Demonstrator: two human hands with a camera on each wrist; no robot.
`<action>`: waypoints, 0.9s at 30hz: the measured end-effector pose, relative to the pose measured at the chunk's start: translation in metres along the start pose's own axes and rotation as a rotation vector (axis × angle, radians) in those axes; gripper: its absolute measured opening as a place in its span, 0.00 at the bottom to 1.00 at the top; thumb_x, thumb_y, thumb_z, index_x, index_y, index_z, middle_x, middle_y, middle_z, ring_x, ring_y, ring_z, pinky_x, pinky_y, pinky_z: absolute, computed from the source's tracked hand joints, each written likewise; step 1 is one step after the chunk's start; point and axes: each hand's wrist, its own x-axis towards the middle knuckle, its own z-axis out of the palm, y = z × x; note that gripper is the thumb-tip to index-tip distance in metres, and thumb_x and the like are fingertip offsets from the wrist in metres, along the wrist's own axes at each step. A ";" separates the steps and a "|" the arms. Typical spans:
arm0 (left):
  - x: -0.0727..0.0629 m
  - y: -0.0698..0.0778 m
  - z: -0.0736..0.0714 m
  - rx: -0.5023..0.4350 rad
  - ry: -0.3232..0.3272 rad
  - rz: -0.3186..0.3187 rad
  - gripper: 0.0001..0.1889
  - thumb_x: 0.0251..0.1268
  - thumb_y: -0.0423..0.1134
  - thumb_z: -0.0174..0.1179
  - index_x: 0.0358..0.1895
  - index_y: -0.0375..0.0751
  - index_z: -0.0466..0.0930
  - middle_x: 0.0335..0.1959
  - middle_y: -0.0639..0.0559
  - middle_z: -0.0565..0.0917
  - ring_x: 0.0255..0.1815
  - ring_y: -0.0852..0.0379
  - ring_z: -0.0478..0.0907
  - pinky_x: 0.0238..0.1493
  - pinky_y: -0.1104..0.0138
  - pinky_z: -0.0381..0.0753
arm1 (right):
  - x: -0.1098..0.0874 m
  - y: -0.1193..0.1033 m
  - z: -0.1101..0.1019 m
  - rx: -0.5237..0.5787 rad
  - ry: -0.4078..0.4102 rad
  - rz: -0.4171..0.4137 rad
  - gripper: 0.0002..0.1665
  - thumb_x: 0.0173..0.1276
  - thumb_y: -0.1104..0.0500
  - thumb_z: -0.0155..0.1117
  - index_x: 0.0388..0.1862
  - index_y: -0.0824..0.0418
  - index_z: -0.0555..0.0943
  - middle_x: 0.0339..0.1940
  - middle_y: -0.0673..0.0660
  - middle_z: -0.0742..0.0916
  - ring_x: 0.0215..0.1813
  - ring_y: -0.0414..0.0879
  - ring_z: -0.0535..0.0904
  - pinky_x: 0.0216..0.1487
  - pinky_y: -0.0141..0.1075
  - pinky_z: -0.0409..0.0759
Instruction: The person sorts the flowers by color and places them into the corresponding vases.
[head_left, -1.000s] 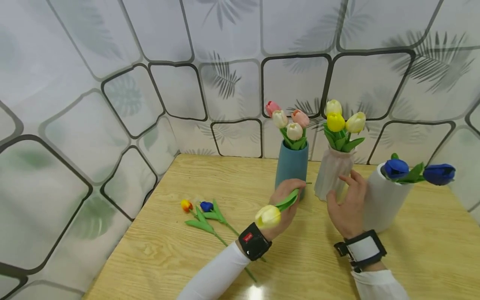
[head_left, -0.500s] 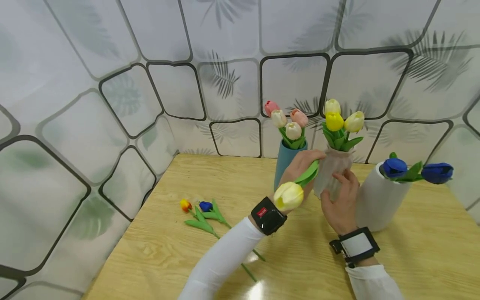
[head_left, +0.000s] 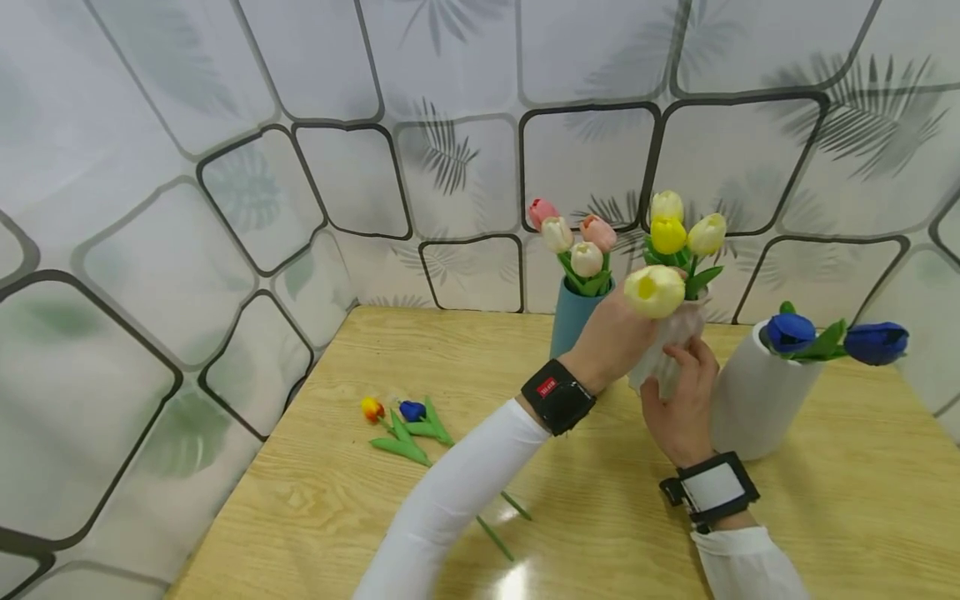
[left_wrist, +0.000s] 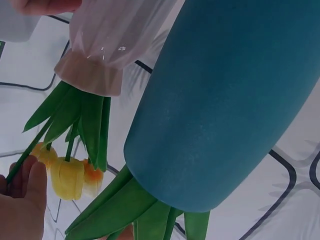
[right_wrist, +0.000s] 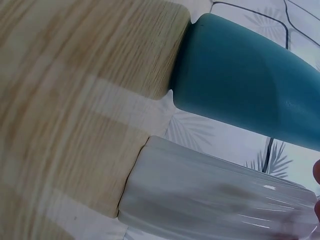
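My left hand pinches the stem of a pale yellow tulip, held at the mouth of the pinkish-white ribbed vase. In the left wrist view the fingers grip a green stem, its upper end among the leaves at that vase's rim. Around the same vase's body my right hand curls its thumb and fingers. Several yellow tulips stand in the vase. To its left is a teal vase with pink and white tulips, partly behind my left hand.
A white vase with blue tulips stands tilted right of my right hand. On the wooden table at left lie an orange-yellow tulip and a blue tulip, their stems partly under my left sleeve. A patterned curtain hangs behind.
My left hand has carried the pale yellow tulip up and right, from in front of the teal vase to the ribbed vase's mouth. My right hand has shifted slightly left against the ribbed vase.
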 end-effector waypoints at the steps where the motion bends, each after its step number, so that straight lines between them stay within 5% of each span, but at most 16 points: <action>1: 0.003 0.001 0.000 0.059 -0.007 0.005 0.11 0.76 0.32 0.52 0.57 0.33 0.75 0.49 0.44 0.79 0.51 0.53 0.77 0.58 0.75 0.72 | 0.000 0.000 0.000 -0.008 -0.007 0.001 0.26 0.55 0.78 0.58 0.54 0.75 0.67 0.65 0.80 0.63 0.67 0.73 0.61 0.59 0.69 0.65; 3: 0.008 0.001 0.001 0.147 -0.025 0.003 0.10 0.78 0.33 0.51 0.54 0.34 0.74 0.44 0.46 0.80 0.47 0.55 0.78 0.53 0.74 0.75 | -0.001 0.000 0.000 -0.016 -0.016 0.006 0.26 0.55 0.78 0.59 0.54 0.75 0.67 0.65 0.80 0.63 0.67 0.73 0.61 0.59 0.69 0.65; 8: 0.020 -0.002 0.007 0.152 -0.085 -0.050 0.09 0.79 0.36 0.49 0.54 0.36 0.71 0.41 0.50 0.81 0.44 0.59 0.78 0.45 0.76 0.76 | -0.002 0.000 0.001 0.010 0.001 0.001 0.27 0.52 0.79 0.61 0.53 0.73 0.69 0.66 0.78 0.64 0.66 0.74 0.61 0.57 0.70 0.65; 13: 0.025 -0.007 0.020 0.196 -0.135 -0.056 0.12 0.78 0.40 0.52 0.57 0.39 0.72 0.45 0.52 0.84 0.46 0.59 0.79 0.49 0.75 0.77 | -0.002 -0.001 0.001 0.028 -0.007 0.014 0.26 0.53 0.78 0.59 0.53 0.73 0.69 0.68 0.77 0.63 0.68 0.73 0.60 0.59 0.70 0.63; 18: 0.026 -0.009 0.034 0.354 -0.185 -0.033 0.15 0.77 0.41 0.54 0.62 0.43 0.74 0.55 0.55 0.82 0.53 0.59 0.77 0.55 0.76 0.75 | -0.001 -0.003 0.000 0.018 -0.071 0.144 0.25 0.57 0.76 0.57 0.56 0.71 0.68 0.71 0.74 0.60 0.72 0.69 0.55 0.62 0.70 0.61; 22: 0.028 -0.008 0.042 0.463 -0.162 -0.039 0.15 0.76 0.42 0.55 0.60 0.44 0.76 0.53 0.51 0.78 0.49 0.57 0.74 0.52 0.74 0.76 | -0.001 -0.006 -0.001 0.014 -0.097 0.199 0.26 0.58 0.76 0.57 0.57 0.71 0.67 0.72 0.73 0.59 0.73 0.68 0.54 0.63 0.69 0.61; 27: 0.031 -0.006 0.044 0.502 -0.161 -0.132 0.16 0.75 0.50 0.55 0.55 0.44 0.77 0.45 0.50 0.76 0.40 0.58 0.72 0.43 0.73 0.77 | -0.002 -0.005 -0.002 0.023 -0.093 0.176 0.26 0.58 0.76 0.56 0.56 0.70 0.67 0.72 0.73 0.59 0.73 0.68 0.53 0.64 0.69 0.60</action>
